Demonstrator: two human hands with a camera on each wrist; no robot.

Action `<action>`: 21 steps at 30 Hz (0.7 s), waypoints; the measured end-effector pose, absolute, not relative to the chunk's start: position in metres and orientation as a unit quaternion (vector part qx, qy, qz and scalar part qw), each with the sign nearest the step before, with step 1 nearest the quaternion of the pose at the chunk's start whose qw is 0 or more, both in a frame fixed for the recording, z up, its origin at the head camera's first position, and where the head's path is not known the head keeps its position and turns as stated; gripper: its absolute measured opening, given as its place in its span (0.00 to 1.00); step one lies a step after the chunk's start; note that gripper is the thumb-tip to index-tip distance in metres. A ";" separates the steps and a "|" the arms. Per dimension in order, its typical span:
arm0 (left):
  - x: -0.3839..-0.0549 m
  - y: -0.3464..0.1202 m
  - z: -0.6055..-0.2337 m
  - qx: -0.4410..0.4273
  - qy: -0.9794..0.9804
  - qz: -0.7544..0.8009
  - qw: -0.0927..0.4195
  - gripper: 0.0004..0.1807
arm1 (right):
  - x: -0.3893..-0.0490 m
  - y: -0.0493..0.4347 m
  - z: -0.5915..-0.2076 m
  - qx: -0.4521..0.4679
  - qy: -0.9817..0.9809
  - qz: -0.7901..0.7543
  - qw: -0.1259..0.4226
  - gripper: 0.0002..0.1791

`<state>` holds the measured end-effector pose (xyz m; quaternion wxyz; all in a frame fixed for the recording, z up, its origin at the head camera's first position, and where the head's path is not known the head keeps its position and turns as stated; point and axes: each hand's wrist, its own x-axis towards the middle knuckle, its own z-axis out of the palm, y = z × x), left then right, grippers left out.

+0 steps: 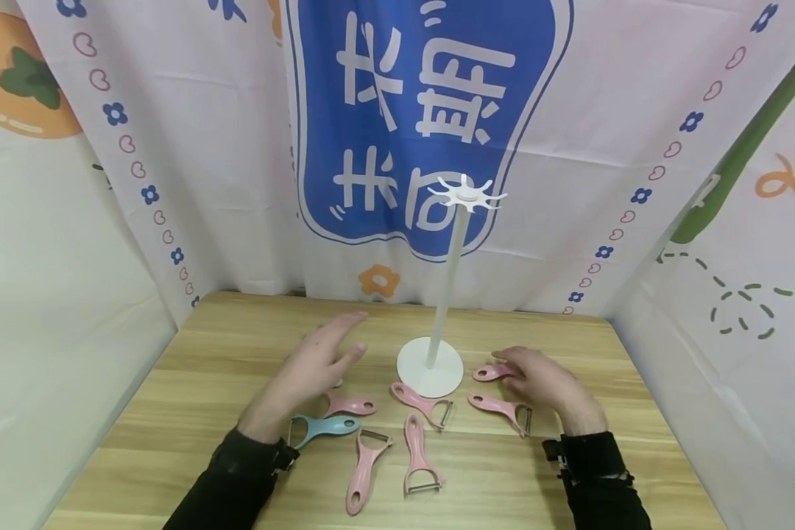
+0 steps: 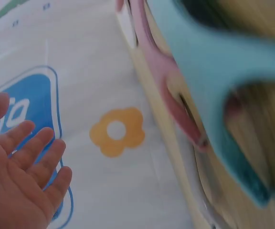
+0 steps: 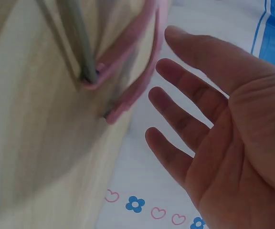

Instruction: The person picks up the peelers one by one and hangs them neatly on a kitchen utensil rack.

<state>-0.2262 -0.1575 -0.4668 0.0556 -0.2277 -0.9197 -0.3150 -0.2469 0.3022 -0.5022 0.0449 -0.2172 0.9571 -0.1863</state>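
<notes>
My left hand (image 1: pixel 311 372) hovers over the left group of peelers with its fingers spread and nothing in it. Under and beside it lie a light-blue peeler (image 1: pixel 331 425) and a pink peeler (image 1: pixel 354 405), the pink one partly hidden by the hand. My right hand (image 1: pixel 546 379) reaches over a pink peeler (image 1: pixel 486 373) whose head is behind the fingers in the head view. In the right wrist view its fingers (image 3: pixel 175 107) are loosely bent, apart from the pink peeler heads (image 3: pixel 137 86). Another pink peeler (image 1: pixel 493 403) lies just below that hand.
A white stand with a round base (image 1: pixel 411 364), thin post (image 1: pixel 447 283) and hooked top (image 1: pixel 467 194) rises between the hands. Several more pink peelers, one (image 1: pixel 362 475) near the front, lie on the wooden table (image 1: pixel 503 486). Printed cloth (image 1: pixel 238 184) hangs behind and at both sides.
</notes>
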 end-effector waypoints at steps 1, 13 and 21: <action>-0.225 -0.155 -0.467 -0.226 -0.917 -0.324 0.051 0.35 | -0.247 0.302 -0.503 -0.220 0.956 -0.186 0.048 0.28; -0.213 -0.128 -0.466 -0.215 -0.872 -0.440 -0.001 0.32 | -0.245 0.294 -0.501 -0.227 0.961 -0.151 0.039 0.14; -0.216 -0.102 -0.458 -0.234 -0.842 -0.486 -0.015 0.30 | -0.248 0.293 -0.503 -0.214 0.962 -0.159 0.053 0.11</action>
